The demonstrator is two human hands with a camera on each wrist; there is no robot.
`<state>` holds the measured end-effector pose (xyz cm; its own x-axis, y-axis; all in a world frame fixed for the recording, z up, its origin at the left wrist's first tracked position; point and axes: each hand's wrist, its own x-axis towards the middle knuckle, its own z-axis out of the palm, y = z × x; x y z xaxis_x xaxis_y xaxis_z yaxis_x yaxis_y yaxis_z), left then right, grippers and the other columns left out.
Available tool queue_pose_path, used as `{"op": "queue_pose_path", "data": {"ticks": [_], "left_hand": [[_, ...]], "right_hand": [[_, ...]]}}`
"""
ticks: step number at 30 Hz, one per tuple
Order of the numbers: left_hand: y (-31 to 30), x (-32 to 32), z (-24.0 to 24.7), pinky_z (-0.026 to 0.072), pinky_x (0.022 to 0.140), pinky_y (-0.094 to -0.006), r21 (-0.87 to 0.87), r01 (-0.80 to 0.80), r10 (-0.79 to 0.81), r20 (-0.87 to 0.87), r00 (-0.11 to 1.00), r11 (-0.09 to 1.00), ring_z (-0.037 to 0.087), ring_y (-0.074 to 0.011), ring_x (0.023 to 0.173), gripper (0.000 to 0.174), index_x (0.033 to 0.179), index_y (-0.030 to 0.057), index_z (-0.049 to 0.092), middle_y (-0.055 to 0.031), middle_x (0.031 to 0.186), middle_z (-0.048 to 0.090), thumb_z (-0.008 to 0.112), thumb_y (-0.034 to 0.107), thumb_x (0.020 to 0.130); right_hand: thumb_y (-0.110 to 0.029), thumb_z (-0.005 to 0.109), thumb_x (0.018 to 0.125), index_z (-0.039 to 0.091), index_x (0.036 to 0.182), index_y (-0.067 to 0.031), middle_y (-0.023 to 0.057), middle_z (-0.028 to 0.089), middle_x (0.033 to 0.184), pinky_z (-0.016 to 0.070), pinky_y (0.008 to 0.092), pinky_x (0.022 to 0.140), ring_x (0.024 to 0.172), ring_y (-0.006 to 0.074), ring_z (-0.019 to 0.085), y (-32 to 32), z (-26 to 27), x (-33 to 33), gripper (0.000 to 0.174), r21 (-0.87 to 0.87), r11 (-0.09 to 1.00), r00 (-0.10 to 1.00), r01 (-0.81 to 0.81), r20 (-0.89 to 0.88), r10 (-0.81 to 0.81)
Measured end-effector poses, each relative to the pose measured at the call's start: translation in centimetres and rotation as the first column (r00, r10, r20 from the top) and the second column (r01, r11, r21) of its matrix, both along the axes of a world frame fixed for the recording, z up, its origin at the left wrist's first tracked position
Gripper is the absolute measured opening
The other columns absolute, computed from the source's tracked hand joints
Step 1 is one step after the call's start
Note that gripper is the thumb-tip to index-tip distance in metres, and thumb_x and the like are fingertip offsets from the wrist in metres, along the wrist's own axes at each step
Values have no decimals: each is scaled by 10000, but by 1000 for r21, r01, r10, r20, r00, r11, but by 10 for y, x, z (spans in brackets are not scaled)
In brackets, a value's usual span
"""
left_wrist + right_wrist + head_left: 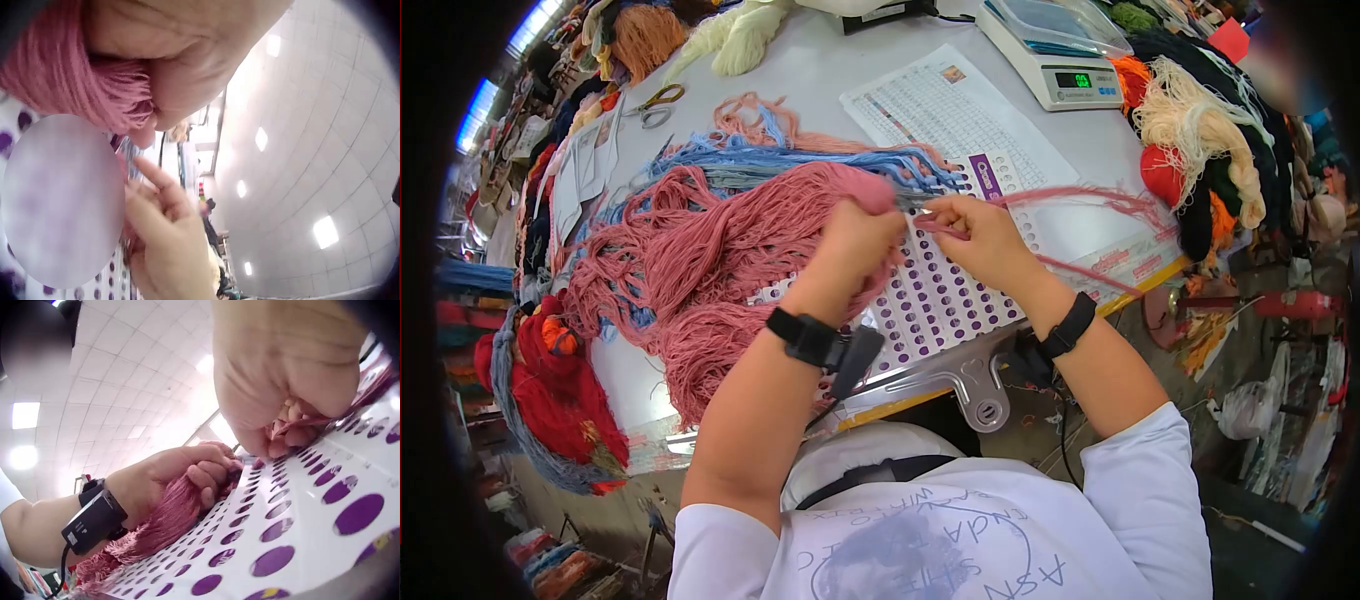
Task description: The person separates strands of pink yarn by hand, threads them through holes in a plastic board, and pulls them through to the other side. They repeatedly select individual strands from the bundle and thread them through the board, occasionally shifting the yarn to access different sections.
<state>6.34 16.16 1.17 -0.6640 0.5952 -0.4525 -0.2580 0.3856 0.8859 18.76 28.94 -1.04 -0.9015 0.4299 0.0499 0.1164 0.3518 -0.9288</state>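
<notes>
A thick hank of dusty-pink yarn [720, 240] spreads over the table's left half, and my left hand [855, 245] grips its right end in a fist. In the left wrist view the bunched strands [69, 81] fan out from under the curled fingers. Just right of it, my right hand [990, 240] pinches a few pink strands [300, 425] between thumb and fingers. Loose pink ends [1090, 195] trail rightward from that hand. Beneath both hands lies a white card with rows of holes showing purple [925, 315]. Blue yarn [750, 160] lies behind the pink hank.
Scissors [658, 103] lie at the back left. A printed chart [960, 110] sits behind the card, with a digital scale [1055, 75] beyond it. Mixed yarn heaps [1200, 150] crowd the right edge; red yarn [565, 390] hangs at the left. A clear clip-shaped piece [982, 395] juts over the front edge.
</notes>
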Motion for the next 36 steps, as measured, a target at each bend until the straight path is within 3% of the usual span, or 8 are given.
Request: {"op": "queue_pose_path", "data": {"ticks": [5, 11, 16, 17, 23, 28, 31, 36], "left_hand": [[-61, -78, 24, 428, 489, -263, 443, -280, 245, 135, 960, 852, 515, -139, 534, 97, 785, 48, 568, -32, 621, 523, 503, 111, 817], [-66, -62, 35, 483, 752, -329, 617, -374, 36, 488, 872, 693, 559, -185, 746, 75, 850, 32, 531, -75, 768, 560, 477, 83, 862], [-47, -42, 23, 533, 621, -290, 628, -211, -240, 554, 798, 749, 650, -199, 707, 284, 1144, -30, 495, -180, 1033, 631, 504, 118, 902], [-41, -37, 22, 533, 621, -290, 632, -208, -246, 553, 796, 746, 650, -199, 707, 284, 1144, -30, 495, -180, 1033, 631, 504, 118, 902], [-14, -5, 16, 542, 587, -275, 599, 7, -231, 299, 926, 801, 649, -197, 667, 175, 1013, -34, 504, -171, 1113, 589, 509, -33, 838], [6, 8, -5, 500, 511, -256, 294, 152, -148, -38, 988, 943, 578, -131, 551, 131, 872, -30, 561, -54, 787, 593, 636, 44, 794], [-7, -4, -9, 449, 450, -250, 413, 168, -9, -359, 933, 895, 547, -115, 507, 113, 845, -10, 570, -38, 721, 592, 640, 71, 812], [-97, -52, 50, 408, 510, -222, 404, -185, 151, 115, 982, 896, 479, -83, 526, 50, 861, 79, 535, 25, 629, 478, 554, 124, 875]], "right_hand": [[-32, 627, 739, 674, 959, -48, 74, 565, 855, 482, 314, 662, 734, 233, 584, 9, 13, 5, 226, 554, 831, 999, -52, 25, 47], [-87, 625, 756, 611, 782, -23, 84, 580, 829, 475, 344, 647, 756, 258, 572, 8, 17, -4, 70, 741, 671, 993, -18, -62, 96], [-84, 590, 812, 533, 828, -30, 75, 563, 722, 446, 307, 596, 642, 206, 551, 13, 33, -11, 80, 474, 870, 991, -136, 52, 127], [-78, 570, 837, 518, 875, -34, 66, 552, 692, 433, 291, 583, 609, 173, 537, 12, 40, -11, 77, 203, 962, 966, -183, 217, 138], [-41, 505, 879, 464, 1051, -33, -2, 491, 692, 375, 238, 564, 618, 70, 454, 21, 48, -17, 178, -55, 963, 949, -262, 167, 268], [-21, 509, 860, 458, 1100, -28, -3, 492, 721, 368, 232, 581, 651, 71, 448, 20, 50, -22, 245, -31, 948, 945, -317, 67, 319], [-19, 526, 836, 492, 1066, -43, 17, 526, 745, 397, 251, 611, 677, 101, 486, 28, 23, -20, 234, 95, 944, 940, -315, 166, 297], [-56, 553, 804, 536, 992, -70, 67, 584, 777, 444, 301, 663, 722, 186, 567, 22, 19, -15, 189, 234, 935, 932, -268, 307, 190]]}}
